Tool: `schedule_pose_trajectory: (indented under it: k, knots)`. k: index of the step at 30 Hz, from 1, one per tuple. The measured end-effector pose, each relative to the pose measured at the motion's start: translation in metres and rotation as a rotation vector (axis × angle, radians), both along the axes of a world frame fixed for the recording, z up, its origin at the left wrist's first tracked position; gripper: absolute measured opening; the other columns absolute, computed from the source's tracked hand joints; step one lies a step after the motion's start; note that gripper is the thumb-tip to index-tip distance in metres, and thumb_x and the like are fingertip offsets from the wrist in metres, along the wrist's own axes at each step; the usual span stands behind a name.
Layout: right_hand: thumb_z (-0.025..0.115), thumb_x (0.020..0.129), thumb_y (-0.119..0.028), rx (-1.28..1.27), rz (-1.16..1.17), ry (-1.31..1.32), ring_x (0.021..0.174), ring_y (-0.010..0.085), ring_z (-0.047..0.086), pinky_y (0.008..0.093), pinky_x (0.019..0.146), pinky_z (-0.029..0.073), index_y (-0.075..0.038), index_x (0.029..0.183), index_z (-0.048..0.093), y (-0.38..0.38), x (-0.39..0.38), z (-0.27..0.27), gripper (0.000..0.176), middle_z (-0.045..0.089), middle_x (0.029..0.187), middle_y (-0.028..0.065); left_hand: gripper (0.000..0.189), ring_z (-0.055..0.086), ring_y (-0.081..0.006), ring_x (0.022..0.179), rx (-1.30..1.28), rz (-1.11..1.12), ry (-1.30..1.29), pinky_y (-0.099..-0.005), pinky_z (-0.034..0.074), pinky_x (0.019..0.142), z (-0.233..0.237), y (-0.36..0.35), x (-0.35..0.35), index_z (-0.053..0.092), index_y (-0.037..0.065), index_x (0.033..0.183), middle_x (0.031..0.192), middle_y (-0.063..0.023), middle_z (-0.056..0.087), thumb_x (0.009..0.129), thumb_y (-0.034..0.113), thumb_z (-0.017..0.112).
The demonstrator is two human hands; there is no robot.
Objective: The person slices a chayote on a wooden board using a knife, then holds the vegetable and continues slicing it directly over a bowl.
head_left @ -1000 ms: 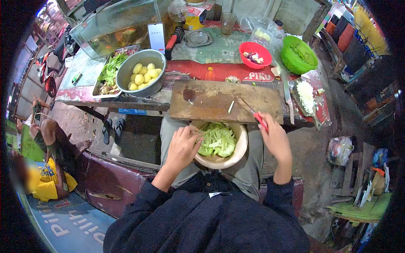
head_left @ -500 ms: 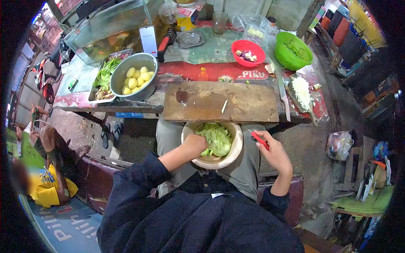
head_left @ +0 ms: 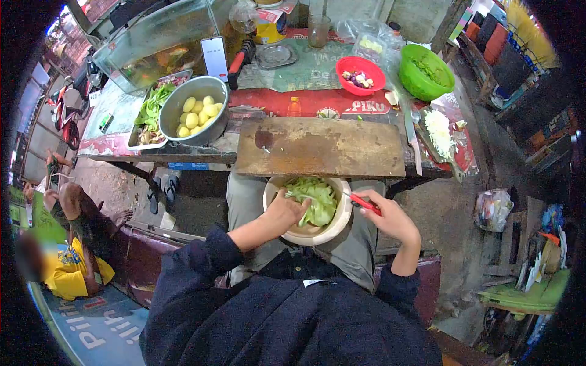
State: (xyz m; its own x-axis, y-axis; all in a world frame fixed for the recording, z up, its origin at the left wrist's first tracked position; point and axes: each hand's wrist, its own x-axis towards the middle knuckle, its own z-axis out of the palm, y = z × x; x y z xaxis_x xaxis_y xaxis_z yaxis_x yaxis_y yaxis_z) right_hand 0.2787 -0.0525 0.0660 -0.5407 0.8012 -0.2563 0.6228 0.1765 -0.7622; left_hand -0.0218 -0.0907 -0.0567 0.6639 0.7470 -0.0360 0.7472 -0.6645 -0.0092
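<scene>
A cream bowl (head_left: 340, 224) rests on my lap, with pale green sliced vegetable (head_left: 316, 198) inside. My left hand (head_left: 284, 211) is over the bowl's left side, its fingers closed on some of the green vegetable. In my right hand (head_left: 386, 215) is a red-handled knife (head_left: 366, 204), its short blade pointing left over the bowl's right rim. Just beyond the bowl lies a wooden board (head_left: 323, 146) along the table's front edge.
A grey pot (head_left: 223, 116) of peeled potatoes stands left on the table. At the right are a red bowl (head_left: 345, 63), a green bowl (head_left: 448, 85) and white shreds (head_left: 438, 131) beside a large knife (head_left: 411, 140). A seated person (head_left: 79, 268) is at the left.
My left hand has risen slightly and lifts some vegetable. The red-handled knife has moved left to the bowl's rim. A pale strip is gone from the board.
</scene>
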Motion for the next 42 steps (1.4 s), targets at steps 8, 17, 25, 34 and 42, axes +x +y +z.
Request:
schedule_pose_trajectory:
  k: [8, 17, 25, 34, 42]
  knots:
    - [0.062, 0.097, -0.014, 0.068, -0.184, 0.118, 0.099, 0.0267, 0.069, 0.0371, 0.089, 0.052, -0.011, 0.138, 0.055, -0.024, 0.023, -0.025, 0.041, 0.070, 0.117, 0.0144, 0.056, 0.070, -0.0260, 0.081, -0.094, -0.050, 0.171, -0.0581, 0.043, 0.096, 0.004, 0.013, 0.002, 0.050, 0.000, 0.142, 0.075, -0.0029, 0.066, 0.088, 0.010, 0.056]
    - [0.062, 0.099, -0.013, -0.104, -0.297, 0.128, 0.088, 0.0154, 0.062, 0.0318, 0.084, 0.051, -0.009, 0.139, 0.054, -0.026, 0.021, -0.026, 0.041, 0.067, 0.111, 0.0101, 0.058, 0.069, -0.0309, 0.095, -0.264, 0.096, -0.248, -0.0625, 0.038, 0.099, 0.025, 0.016, -0.027, 0.048, 0.005, 0.135, 0.087, -0.0090, 0.069, 0.085, 0.021, 0.072]
    - [0.057, 0.102, -0.010, -0.163, -0.298, 0.246, 0.081, 0.0074, 0.056, 0.0234, 0.068, 0.046, -0.006, 0.140, 0.050, -0.024, 0.022, -0.037, 0.039, 0.060, 0.096, 0.0010, 0.047, 0.066, -0.0217, 0.108, -0.878, 0.379, -1.034, -0.0338, 0.053, 0.094, 0.054, 0.014, -0.042, 0.049, 0.004, 0.140, 0.119, -0.0116, 0.066, 0.100, 0.023, 0.066]
    - [0.055, 0.103, -0.012, -0.178, -0.259, 0.389, 0.074, 0.0066, 0.052, 0.0239, 0.067, 0.047, -0.007, 0.142, 0.049, -0.025, 0.007, -0.030, 0.039, 0.061, 0.092, -0.0002, 0.042, 0.063, -0.0231, 0.120, -1.241, 0.582, -1.781, -0.0404, 0.058, 0.094, 0.100, 0.018, -0.028, 0.044, 0.005, 0.146, 0.138, -0.0107, 0.057, 0.110, 0.027, 0.045]
    - [0.054, 0.105, -0.013, -0.248, -0.234, 0.406, 0.074, 0.0068, 0.051, 0.0233, 0.067, 0.046, -0.007, 0.142, 0.048, -0.032, -0.002, -0.030, 0.038, 0.059, 0.095, 0.0003, 0.048, 0.060, -0.0266, 0.127, -1.446, 0.664, -1.818, -0.0468, 0.052, 0.105, 0.084, 0.015, -0.022, 0.045, 0.002, 0.146, 0.140, -0.0142, 0.058, 0.110, 0.034, 0.045]
